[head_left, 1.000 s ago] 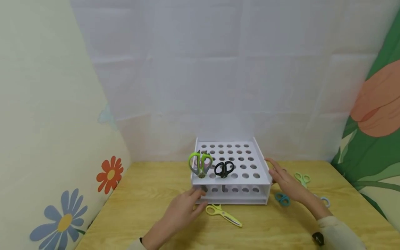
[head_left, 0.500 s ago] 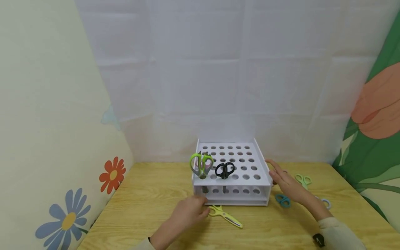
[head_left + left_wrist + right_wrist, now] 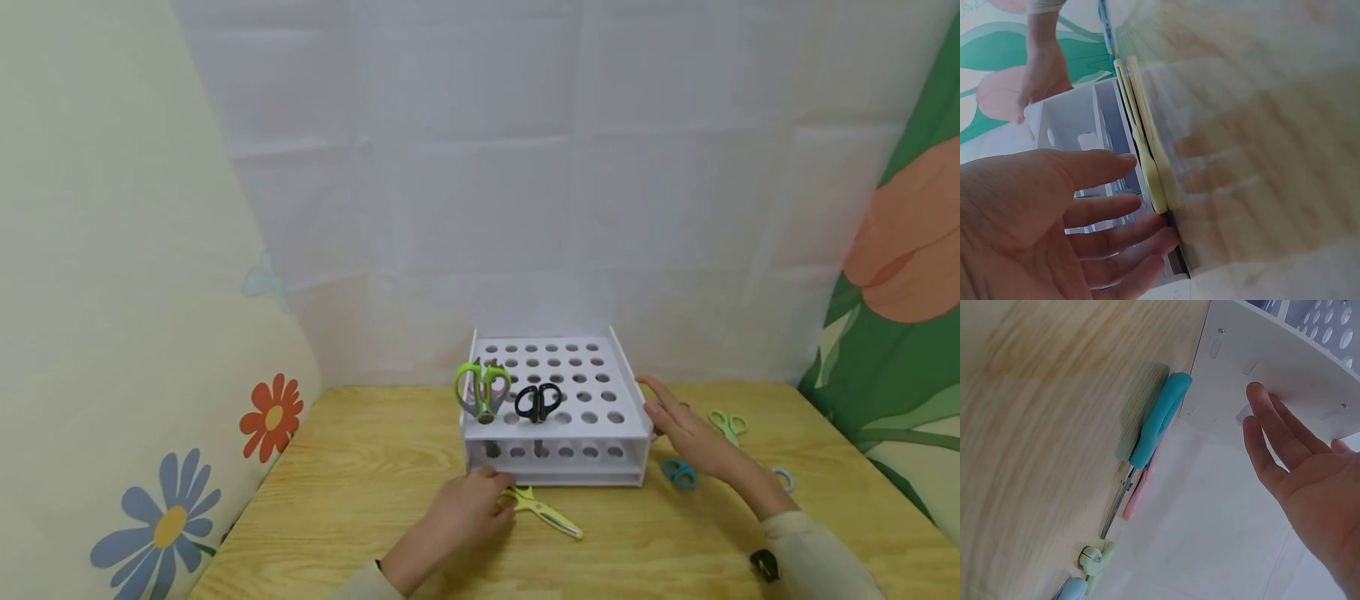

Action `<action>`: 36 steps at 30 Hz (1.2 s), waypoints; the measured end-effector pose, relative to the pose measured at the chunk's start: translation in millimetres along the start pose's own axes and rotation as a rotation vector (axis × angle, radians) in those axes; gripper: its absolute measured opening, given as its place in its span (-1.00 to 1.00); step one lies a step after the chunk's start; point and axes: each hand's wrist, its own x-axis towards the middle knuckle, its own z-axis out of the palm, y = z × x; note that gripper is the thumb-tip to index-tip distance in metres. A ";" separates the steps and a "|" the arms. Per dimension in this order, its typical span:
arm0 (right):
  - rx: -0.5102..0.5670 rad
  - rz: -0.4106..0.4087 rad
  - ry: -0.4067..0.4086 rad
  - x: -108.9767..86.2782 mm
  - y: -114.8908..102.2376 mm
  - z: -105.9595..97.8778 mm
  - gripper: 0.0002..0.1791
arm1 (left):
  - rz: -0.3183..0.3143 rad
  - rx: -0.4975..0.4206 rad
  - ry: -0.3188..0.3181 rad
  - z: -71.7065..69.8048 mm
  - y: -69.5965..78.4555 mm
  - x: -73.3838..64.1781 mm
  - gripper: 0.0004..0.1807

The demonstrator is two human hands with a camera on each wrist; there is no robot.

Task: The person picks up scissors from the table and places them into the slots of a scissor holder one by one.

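A white rack (image 3: 558, 431) with rows of round holes stands on the table. Upright in its front holes are green-and-grey scissors (image 3: 487, 407) and black-handled scissors (image 3: 537, 407). Flat before the rack lie yellow scissors (image 3: 551, 518). My left hand (image 3: 467, 508) is at their handle, partly covering one loop. In the left wrist view its fingers reach loosely toward the yellow scissors (image 3: 1147, 165), thumb apart from the other fingers. My right hand (image 3: 693, 442) has its extended fingers against the rack's right side panel (image 3: 1222, 381).
Right of the rack lie teal scissors (image 3: 678, 473), light green scissors (image 3: 726, 425) and light blue scissors (image 3: 783, 478), partly behind my right forearm. A pink handle (image 3: 1138, 494) shows beside the teal scissors. A white cloth (image 3: 405, 208) hangs behind the table.
My left hand has come from the rack's front left corner down and right to the yellow scissors' handle. My right hand has stayed at the rack's side.
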 end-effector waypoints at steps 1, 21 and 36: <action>0.008 -0.003 -0.002 1.3 -0.2 -0.6 -0.46 | 0.004 0.010 -0.002 0.2 0.1 0.6 -0.74; 0.024 -0.012 -0.009 3.3 -1.3 -2.0 -0.46 | -0.017 -0.008 -0.035 3.2 4.3 5.7 -0.68; 0.025 -0.016 -0.002 1.4 0.8 -1.6 -0.45 | -0.003 -0.029 -0.046 4.0 8.1 5.6 -0.73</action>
